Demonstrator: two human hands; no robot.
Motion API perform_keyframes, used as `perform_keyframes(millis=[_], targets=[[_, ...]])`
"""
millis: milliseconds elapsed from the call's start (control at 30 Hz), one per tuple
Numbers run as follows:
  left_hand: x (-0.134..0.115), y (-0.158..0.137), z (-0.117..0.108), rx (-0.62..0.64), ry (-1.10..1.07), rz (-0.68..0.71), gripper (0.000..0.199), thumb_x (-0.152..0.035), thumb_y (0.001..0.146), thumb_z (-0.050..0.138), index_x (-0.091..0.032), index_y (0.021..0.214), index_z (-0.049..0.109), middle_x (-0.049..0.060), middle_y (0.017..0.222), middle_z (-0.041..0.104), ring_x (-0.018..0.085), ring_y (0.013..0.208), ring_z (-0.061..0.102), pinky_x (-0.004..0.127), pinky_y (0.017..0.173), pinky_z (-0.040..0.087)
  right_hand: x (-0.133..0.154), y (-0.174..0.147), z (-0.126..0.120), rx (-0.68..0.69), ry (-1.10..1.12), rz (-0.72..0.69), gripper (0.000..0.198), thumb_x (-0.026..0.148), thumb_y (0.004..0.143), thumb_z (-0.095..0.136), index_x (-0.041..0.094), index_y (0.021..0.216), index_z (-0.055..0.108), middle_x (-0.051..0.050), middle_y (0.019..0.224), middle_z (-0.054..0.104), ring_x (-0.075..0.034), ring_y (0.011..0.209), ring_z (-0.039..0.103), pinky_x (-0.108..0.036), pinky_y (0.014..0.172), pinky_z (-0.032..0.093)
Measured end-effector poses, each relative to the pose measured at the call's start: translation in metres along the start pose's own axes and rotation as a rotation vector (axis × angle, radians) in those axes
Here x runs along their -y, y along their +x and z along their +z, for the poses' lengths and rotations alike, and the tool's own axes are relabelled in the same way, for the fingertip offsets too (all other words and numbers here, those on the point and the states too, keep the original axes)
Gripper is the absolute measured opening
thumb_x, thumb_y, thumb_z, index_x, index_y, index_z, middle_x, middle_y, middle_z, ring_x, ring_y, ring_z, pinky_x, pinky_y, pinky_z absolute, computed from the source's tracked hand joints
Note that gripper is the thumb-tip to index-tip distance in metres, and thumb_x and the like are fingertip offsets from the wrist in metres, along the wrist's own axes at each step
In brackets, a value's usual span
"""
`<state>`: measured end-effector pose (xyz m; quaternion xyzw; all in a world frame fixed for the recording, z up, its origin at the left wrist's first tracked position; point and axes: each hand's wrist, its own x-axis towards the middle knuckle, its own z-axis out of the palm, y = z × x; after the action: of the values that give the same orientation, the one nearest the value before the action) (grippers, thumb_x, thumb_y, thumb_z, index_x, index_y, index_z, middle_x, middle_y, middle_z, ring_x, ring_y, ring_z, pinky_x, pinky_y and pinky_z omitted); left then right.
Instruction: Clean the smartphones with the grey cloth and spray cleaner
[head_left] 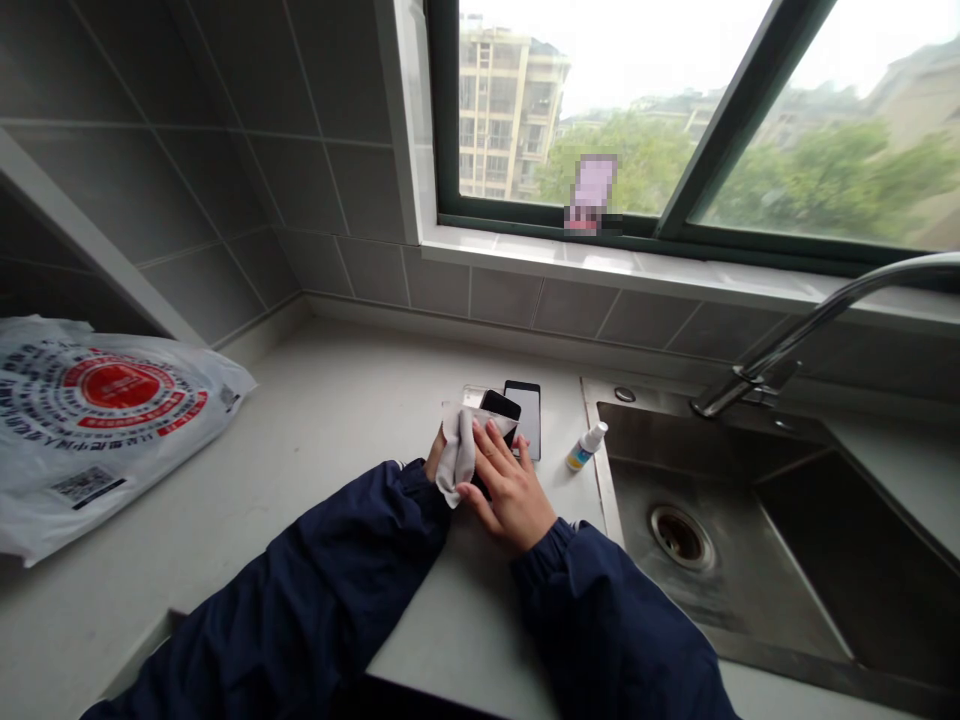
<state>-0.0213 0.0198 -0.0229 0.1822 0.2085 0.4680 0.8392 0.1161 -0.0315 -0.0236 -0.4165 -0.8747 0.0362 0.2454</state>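
Over the counter, a dark smartphone (501,404) is tilted up, partly covered by a light grey cloth (454,455). My left hand (434,452) supports the phone from the left side; most of its fingers are hidden by the cloth. My right hand (519,497) lies across the phone's face, its fingers extended and pressing the cloth against it. Just behind, a flat dark-framed device with a pale face (531,410) lies on the counter, beside a clear phone case (472,392). A small white spray bottle (586,447) stands to the right of my hands.
A steel sink (731,610) with a chrome faucet (780,345) is on the right. The white countertop (337,400) runs leftward to a printed plastic bag (112,420). Behind are a tiled wall (506,297) and a window (637,130).
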Motion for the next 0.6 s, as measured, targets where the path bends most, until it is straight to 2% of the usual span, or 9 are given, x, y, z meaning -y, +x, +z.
perform_keyframes(millis=[67,200,367,467,600], targets=[[0.006,0.0,0.002,-0.022,-0.028,0.024,0.067,-0.055,0.1,0.016,-0.019,0.138,0.057,0.01,0.131,0.066,0.025,0.14,0.045,0.042,0.121,0.024,-0.003,0.0,0.001,-0.015,-0.005,0.032,0.062,0.039,0.102,0.04,0.019,0.158,0.022,-0.01,0.162,0.025,-0.032,0.151,0.02,-0.065,0.117,0.021],[0.013,0.0,0.005,-0.045,-0.08,0.039,0.071,-0.057,0.101,0.02,-0.01,0.146,0.047,0.014,0.135,0.063,0.024,0.142,0.042,0.036,0.124,0.016,-0.008,0.0,0.002,-0.046,-0.016,0.078,0.065,0.04,0.103,0.039,0.02,0.16,0.015,-0.01,0.163,0.022,-0.032,0.152,0.017,-0.066,0.116,0.022],[0.015,0.002,0.008,0.013,-0.136,0.083,0.066,-0.05,0.103,0.025,-0.01,0.154,0.034,0.013,0.14,0.06,0.021,0.143,0.04,0.033,0.125,0.009,-0.013,0.001,0.0,-0.082,-0.02,0.107,0.064,0.04,0.104,0.035,0.02,0.16,0.012,-0.011,0.163,0.021,-0.031,0.152,0.016,-0.066,0.117,0.02],[0.019,0.002,0.011,0.078,-0.129,0.093,0.066,-0.051,0.103,0.025,-0.01,0.154,0.034,0.012,0.14,0.059,0.02,0.145,0.036,0.033,0.125,0.007,-0.014,0.001,-0.002,-0.099,-0.029,0.137,0.065,0.041,0.104,0.035,0.022,0.16,0.011,-0.01,0.164,0.02,-0.031,0.153,0.015,-0.065,0.117,0.02],[0.023,0.001,0.014,0.177,-0.067,0.096,0.066,-0.054,0.101,0.031,-0.009,0.148,0.043,0.014,0.141,0.058,0.025,0.145,0.036,0.038,0.125,0.011,-0.015,0.001,-0.004,-0.132,-0.037,0.171,0.065,0.042,0.104,0.035,0.022,0.16,0.008,-0.011,0.164,0.019,-0.03,0.153,0.014,-0.065,0.116,0.021]])
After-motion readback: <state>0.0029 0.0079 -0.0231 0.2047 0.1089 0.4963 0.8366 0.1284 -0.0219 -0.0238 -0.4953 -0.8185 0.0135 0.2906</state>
